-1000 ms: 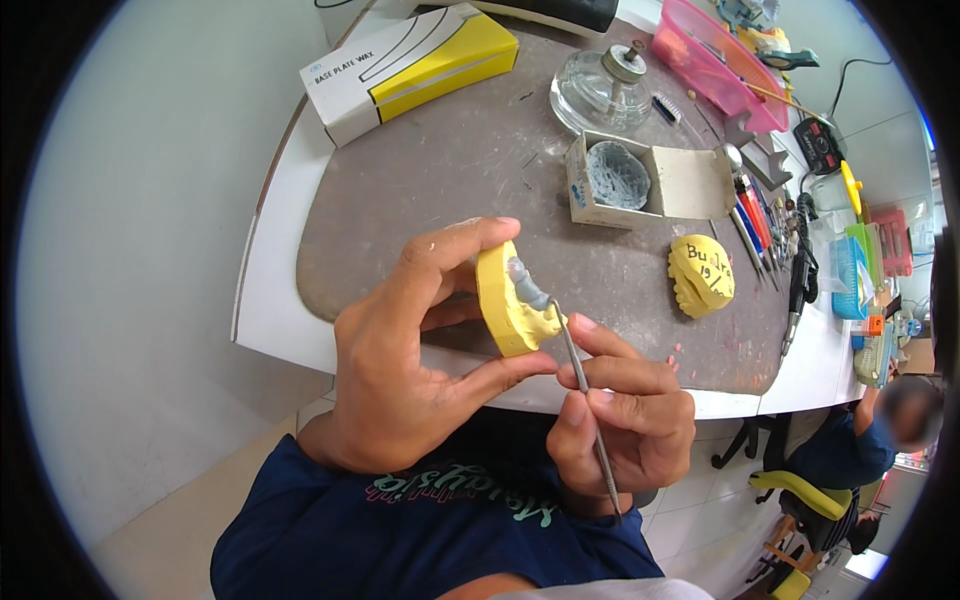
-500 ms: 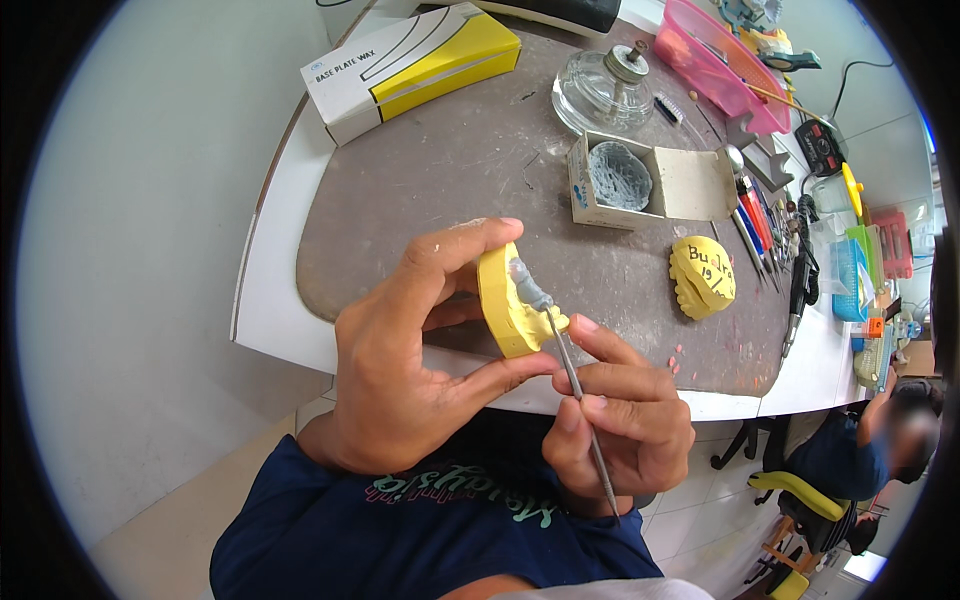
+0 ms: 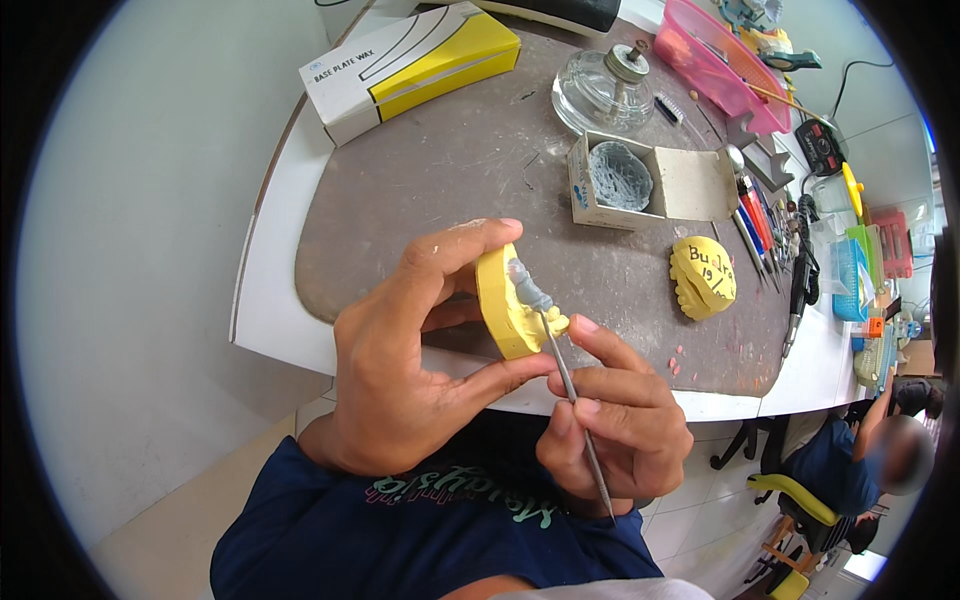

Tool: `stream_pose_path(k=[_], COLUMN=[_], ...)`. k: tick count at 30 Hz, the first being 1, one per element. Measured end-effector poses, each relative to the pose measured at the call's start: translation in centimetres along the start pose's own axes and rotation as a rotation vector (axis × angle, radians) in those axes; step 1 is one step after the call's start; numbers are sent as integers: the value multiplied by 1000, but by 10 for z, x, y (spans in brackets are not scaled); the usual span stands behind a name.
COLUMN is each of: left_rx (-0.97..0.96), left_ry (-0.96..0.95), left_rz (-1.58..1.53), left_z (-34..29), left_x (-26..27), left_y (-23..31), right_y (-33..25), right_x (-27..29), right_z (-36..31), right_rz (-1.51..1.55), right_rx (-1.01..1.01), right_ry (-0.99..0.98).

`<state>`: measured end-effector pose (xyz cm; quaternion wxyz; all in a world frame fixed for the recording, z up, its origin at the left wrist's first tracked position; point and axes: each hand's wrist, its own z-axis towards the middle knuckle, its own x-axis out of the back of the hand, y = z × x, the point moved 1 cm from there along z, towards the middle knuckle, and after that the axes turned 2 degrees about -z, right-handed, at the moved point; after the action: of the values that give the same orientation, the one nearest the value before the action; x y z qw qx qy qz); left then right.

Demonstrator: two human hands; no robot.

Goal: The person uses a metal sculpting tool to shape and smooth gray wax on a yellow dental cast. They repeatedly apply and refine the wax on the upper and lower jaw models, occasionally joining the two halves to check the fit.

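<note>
My left hand (image 3: 400,350) grips a yellow dental cast (image 3: 495,305) by its edges, thumb below and index finger on top. Grey wax (image 3: 530,287) covers part of the tooth ridge on the cast. Between the thumb and fingers of my right hand (image 3: 625,420) is a thin metal wax carver (image 3: 580,415), held like a pen. Its upper tip touches the cast at the lower end of the grey wax. My right index fingertip rests against the cast's teeth. A second yellow cast (image 3: 702,280), with handwriting on it, lies on the bench to the right.
Beyond my hands, an open small box (image 3: 610,215) holds a grey wax block (image 3: 620,176). Behind it stands a glass spirit burner (image 3: 605,95). A yellow-white carton (image 3: 420,70) lies far left, a pink basket (image 3: 700,50) far right. Hand tools (image 3: 755,225) line the right side. A person (image 3: 840,460) sits beyond.
The carver's tip has shifted slightly left and down along the cast, and my right hand moved a little left with it. The seated person has moved slightly.
</note>
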<state>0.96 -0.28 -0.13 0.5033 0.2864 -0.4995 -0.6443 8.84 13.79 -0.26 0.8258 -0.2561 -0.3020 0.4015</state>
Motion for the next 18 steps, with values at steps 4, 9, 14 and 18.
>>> stream_pose_path(k=[4, 9, 14, 18], left_rx=[-17, -25, -9, -26], left_ry=[9, -46, -49, -35], left_rz=[4, 83, 67, 50], left_z=[0, 0, -1, 0], left_x=[-1, 2, 3, 4], left_y=[-1, -1, 0, 2], right_y=[0, -1, 2, -1], right_x=[1, 1, 2, 20], right_z=[-1, -4, -5, -2], right_rz=[27, 38, 113, 147], right_rx=[-17, -68, -87, -207], right_ry=[4, 27, 135, 74])
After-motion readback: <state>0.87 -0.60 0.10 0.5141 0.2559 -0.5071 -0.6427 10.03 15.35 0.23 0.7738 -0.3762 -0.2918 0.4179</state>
